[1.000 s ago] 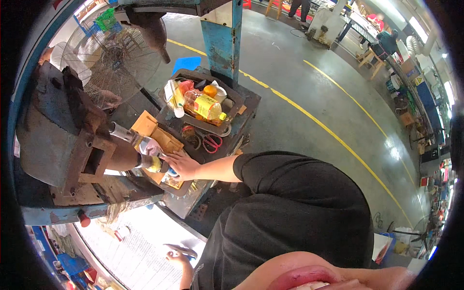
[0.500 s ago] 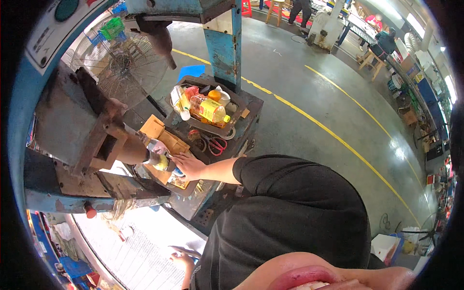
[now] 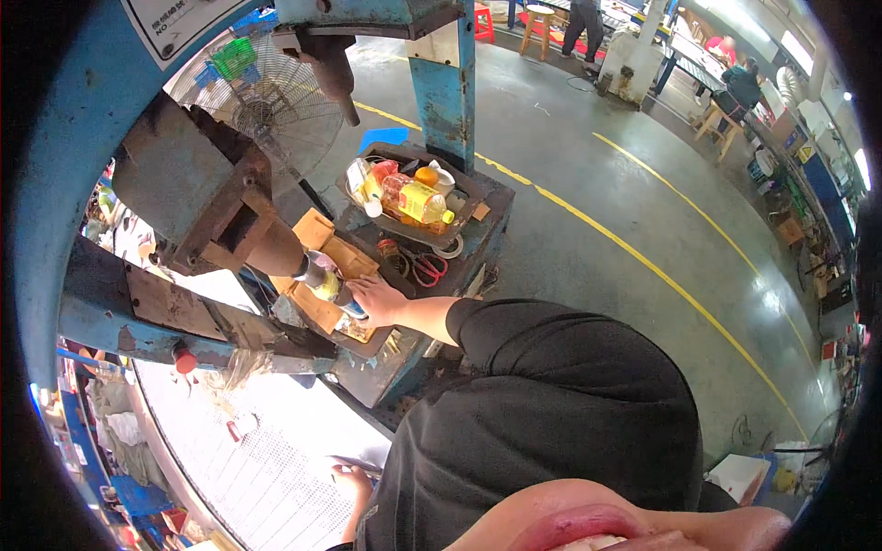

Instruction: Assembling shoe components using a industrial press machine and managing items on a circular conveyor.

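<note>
My right hand (image 3: 378, 299) reaches out with its fingers over the lower end of a cylindrical thing (image 3: 326, 286), yellowish in the middle and blue by my fingers. Its upper end meets the tip of a rusty machine spindle (image 3: 280, 250). Under it lie light wooden blocks (image 3: 352, 258) in a dark tray. Lower down, beside my body, my left hand (image 3: 352, 484) has its fingers closed on a dark, flat, narrow piece (image 3: 356, 464) over a bright white perforated surface (image 3: 276, 459). Glare and distance blur that piece, so its kind does not show.
Red-handled scissors (image 3: 429, 269) and a tape roll (image 3: 449, 247) lie behind my right hand. A tray (image 3: 470, 209) holds a yellow-capped bottle (image 3: 418, 199) and an orange fruit (image 3: 426, 175). Beyond are a blue machine post (image 3: 443, 115), a large fan (image 3: 266, 115) and people farther off.
My view has shifted, so the machine and tray appear farther right. My right hand stays on the cylindrical thing and my left hand keeps the dark piece.
</note>
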`<state>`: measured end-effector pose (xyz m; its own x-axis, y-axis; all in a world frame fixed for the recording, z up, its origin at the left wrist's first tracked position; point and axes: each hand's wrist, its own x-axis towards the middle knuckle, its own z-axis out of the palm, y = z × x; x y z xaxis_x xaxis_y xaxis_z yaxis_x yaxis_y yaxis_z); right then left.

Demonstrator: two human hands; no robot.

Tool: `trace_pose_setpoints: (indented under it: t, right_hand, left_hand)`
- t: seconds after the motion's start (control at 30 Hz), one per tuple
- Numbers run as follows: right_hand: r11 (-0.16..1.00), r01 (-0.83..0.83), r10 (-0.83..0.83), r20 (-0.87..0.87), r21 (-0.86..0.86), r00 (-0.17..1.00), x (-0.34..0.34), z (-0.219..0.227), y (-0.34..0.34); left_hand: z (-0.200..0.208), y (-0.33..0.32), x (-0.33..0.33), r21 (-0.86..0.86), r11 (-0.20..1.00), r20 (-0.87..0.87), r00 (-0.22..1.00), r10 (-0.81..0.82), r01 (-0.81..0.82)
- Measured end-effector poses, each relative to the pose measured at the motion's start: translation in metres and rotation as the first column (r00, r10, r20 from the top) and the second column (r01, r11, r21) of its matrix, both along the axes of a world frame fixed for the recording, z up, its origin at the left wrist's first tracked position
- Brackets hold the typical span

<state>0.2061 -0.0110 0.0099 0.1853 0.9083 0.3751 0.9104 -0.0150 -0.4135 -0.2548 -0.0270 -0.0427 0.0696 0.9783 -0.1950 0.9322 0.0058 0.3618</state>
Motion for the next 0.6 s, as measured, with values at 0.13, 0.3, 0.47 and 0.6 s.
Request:
trace_pose_setpoints:
  t: [0.13, 0.3, 0.47, 0.6]
  right_hand:
    - [1.0, 0.009, -0.009, -0.001, -0.005, 1.0, -0.001, 0.001, 0.0]
    - [1.0, 0.013, -0.013, -0.017, 0.011, 1.0, 0.0, -0.003, 0.001]
    - [1.0, 0.017, -0.018, -0.039, -0.015, 0.999, 0.0, -0.005, 0.001]
    - [1.0, 0.009, -0.008, -0.02, 0.008, 1.0, 0.001, -0.008, 0.002]
  left_hand:
    - [0.001, -0.001, 0.0, -0.035, 0.999, 0.07, 0.997, 0.027, -0.024]
    - [-0.023, 0.01, -0.017, -0.052, 0.999, 0.163, 0.987, 0.015, -0.006]
    - [-0.015, 0.007, -0.01, -0.029, 0.999, 0.044, 0.998, -0.044, 0.045]
    - [-0.018, 0.006, -0.009, -0.009, 1.0, 0.042, 0.999, 0.019, -0.019]
